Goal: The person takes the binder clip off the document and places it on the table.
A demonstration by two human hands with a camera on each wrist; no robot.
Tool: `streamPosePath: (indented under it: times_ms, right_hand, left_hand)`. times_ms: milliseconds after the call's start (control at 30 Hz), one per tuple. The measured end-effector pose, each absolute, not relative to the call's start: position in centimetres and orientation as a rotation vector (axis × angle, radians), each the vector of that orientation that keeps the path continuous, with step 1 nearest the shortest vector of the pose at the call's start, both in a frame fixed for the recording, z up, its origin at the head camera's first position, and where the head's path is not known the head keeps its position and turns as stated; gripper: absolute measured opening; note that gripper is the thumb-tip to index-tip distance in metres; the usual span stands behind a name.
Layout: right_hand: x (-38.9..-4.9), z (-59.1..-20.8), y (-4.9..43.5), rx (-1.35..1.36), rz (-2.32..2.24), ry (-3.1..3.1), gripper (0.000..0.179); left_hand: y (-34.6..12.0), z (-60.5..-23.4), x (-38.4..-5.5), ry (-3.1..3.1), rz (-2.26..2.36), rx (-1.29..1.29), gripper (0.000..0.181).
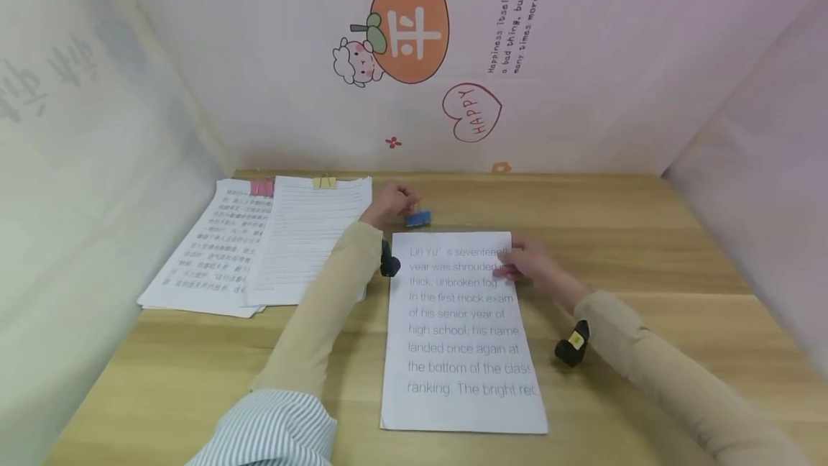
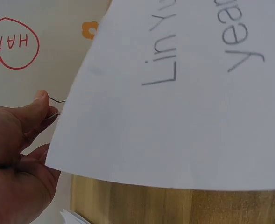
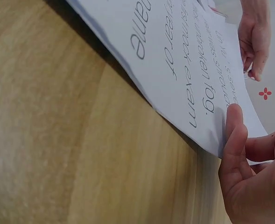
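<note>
My left hand (image 1: 392, 201) pinches the wire handles of a blue binder clip (image 1: 418, 218) just beyond the top edge of a paper stack (image 1: 456, 336). In the left wrist view the wire handles (image 2: 58, 101) show between thumb and finger, while the clip's body is hidden behind the paper. The stack carries large English print facing up. On its right edge near the top, my right hand (image 1: 527, 265) grips the sheets, with fingers (image 3: 234, 140) over the printed face in the right wrist view.
Two more paper stacks lie on the left, the outer (image 1: 200, 265) with a pink binder clip (image 1: 261, 188), the inner (image 1: 297, 250) with a yellow one (image 1: 325, 183). They overlap each other. A printed white wall (image 1: 569, 121) rises behind the wooden table (image 1: 647, 250).
</note>
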State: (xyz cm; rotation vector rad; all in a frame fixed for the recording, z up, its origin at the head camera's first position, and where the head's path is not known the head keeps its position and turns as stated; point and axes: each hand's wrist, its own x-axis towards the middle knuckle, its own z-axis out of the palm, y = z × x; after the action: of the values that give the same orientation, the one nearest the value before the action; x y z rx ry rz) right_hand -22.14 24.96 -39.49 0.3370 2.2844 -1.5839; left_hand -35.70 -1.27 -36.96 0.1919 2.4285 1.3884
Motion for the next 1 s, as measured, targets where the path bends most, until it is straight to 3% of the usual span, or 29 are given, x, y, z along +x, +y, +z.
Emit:
streamPosePath:
  times_ms: [333, 567, 733, 867, 1000]
  right_hand:
    - [-22.2, -40.4, 24.2, 0.319, -1.569, 2.263, 0.041]
    - [-21.9, -40.3, 25.1, 0.268, -1.559, 2.276, 0.047]
    - [-21.8, -39.4, 28.9, 0.224, -1.673, 2.236, 0.051]
    - [-21.2, -38.1, 33.7, 0.207, -1.681, 2.271, 0.051]
    - [-20.3, -37.4, 38.2, 0.241, -1.658, 2.313, 0.034]
  left_hand:
    - [-2.5, -38.3, -35.0, 2.517, 1.386, 0.099, 0.021]
    - [-3.5, -38.6, -34.9, 2.525, 1.504, 0.144, 0.028]
    - [-5.6, -37.8, -35.0, 2.693, 1.601, 0.093, 0.025]
    - [-8.9, -37.5, -34.4, 2.910, 1.418, -0.029, 0.023]
    - [-12.7, -38.1, -33.4, 3.017, 1.136, -0.201, 0.026]
